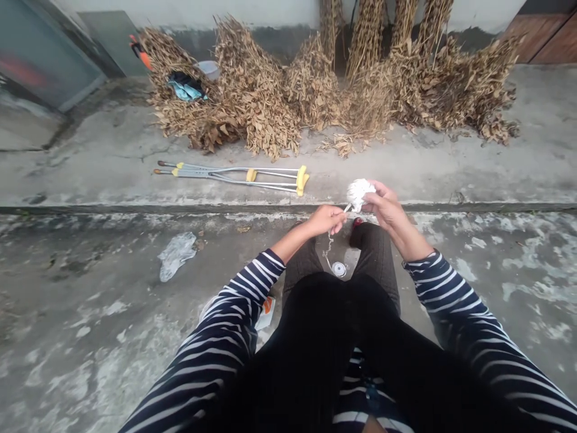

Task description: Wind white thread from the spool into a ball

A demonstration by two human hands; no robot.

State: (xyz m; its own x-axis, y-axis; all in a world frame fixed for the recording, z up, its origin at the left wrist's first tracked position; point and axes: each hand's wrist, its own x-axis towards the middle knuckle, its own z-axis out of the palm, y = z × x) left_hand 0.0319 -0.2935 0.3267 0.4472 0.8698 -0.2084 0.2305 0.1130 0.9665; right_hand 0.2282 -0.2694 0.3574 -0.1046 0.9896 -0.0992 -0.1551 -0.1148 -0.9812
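Observation:
I sit on a concrete floor with my knees out in front, in dark trousers and striped sleeves. My right hand (386, 207) is closed round a small white fluffy bundle (359, 192) of string or fibre. My left hand (327, 219) pinches a thin white strand that leads into that bundle. From the left hand a white thread (329, 248) hangs down to a small round white spool (338, 269) lying on the floor between my legs.
A pair of metal crutches (234, 174) with yellow pads lies on the raised concrete step ahead. Heaps of dry brown leafy stalks (270, 102) lean against the far wall. A crumpled clear plastic bag (175, 255) lies on the floor at left.

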